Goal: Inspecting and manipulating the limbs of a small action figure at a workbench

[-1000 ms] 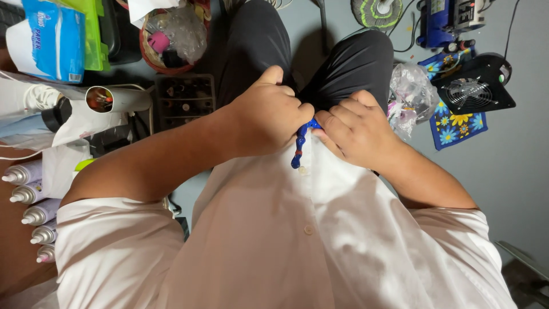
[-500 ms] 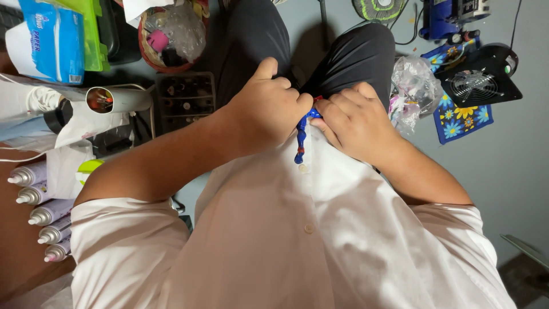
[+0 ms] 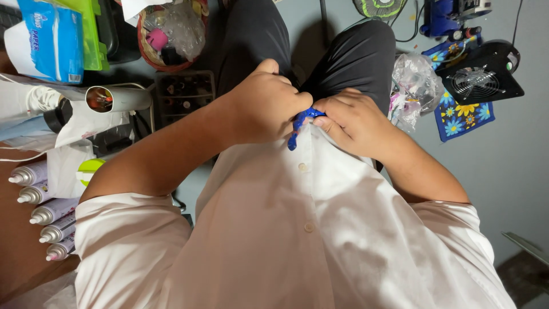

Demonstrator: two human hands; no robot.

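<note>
I look straight down my own front, at a white buttoned shirt (image 3: pixel 297 229) and dark trousers (image 3: pixel 366 57). My left hand (image 3: pixel 266 106) and my right hand (image 3: pixel 354 123) meet at the lower hem of the shirt. Both pinch a small blue object (image 3: pixel 298 123), a narrow strip or cord, whose end hangs down between the knuckles. My fingertips and most of the blue object are hidden under the hands. Two shirt buttons (image 3: pixel 303 167) show below the hands.
Left: several spray cans (image 3: pixel 40 212), a white tube (image 3: pixel 114 98), a blue tissue pack (image 3: pixel 51 37), a dark compartment tray (image 3: pixel 183 94), a basket of plastic bags (image 3: pixel 171 28). Right: a black fan (image 3: pixel 477 77), a flowered blue cloth (image 3: pixel 463 117), a clear bag (image 3: pixel 412 86), a blue device (image 3: pixel 443 20).
Both hands have stayed together on the blue object and shifted slightly up the frame. The view has drifted a little; the spray cans sit lower left than before.
</note>
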